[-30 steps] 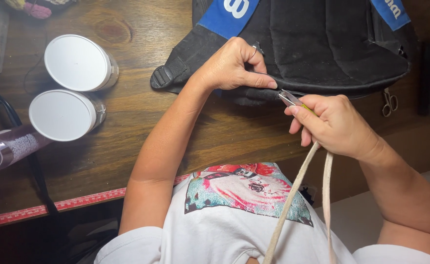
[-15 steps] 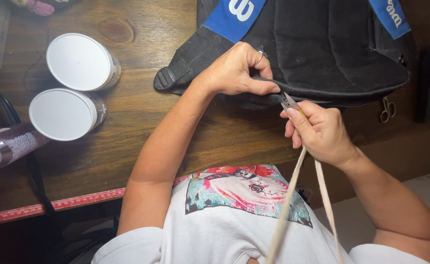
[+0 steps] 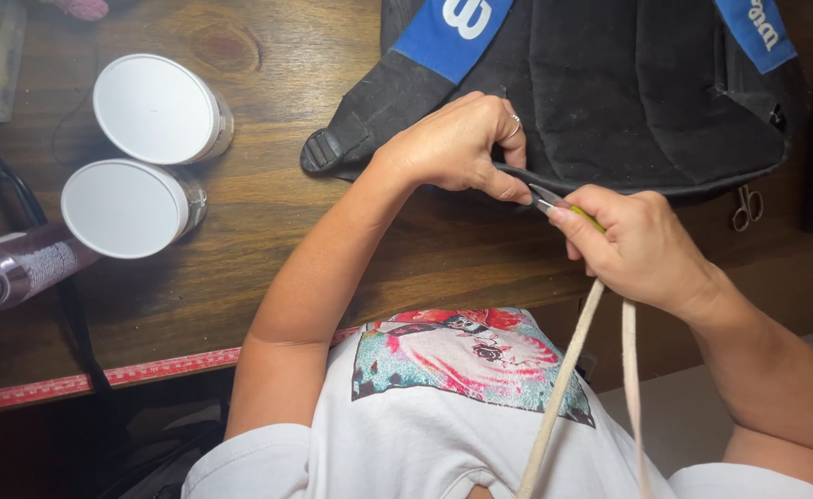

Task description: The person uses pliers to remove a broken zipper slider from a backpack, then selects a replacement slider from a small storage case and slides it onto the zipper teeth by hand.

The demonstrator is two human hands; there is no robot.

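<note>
The lower edge of the black fabric backpack with blue straps (image 3: 610,102), lying on the dark wooden table (image 3: 268,240), was pinched between the fingers of the left hand (image 3: 457,143), seemingly to steady it. A small metal clipper with a yellow-green handle (image 3: 559,205) was gripped in the closed right hand (image 3: 642,245), its tip at that edge. Two white-lidded round jars (image 3: 139,157) stood well apart.

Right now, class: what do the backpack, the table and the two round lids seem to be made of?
Backpack: black woven fabric, matte, seams and quilted padding showing. Table: dark wood, low sheen, grain and a knot visible. Two round lids: smooth white, probably plastic, though painted metal is possible.
</note>
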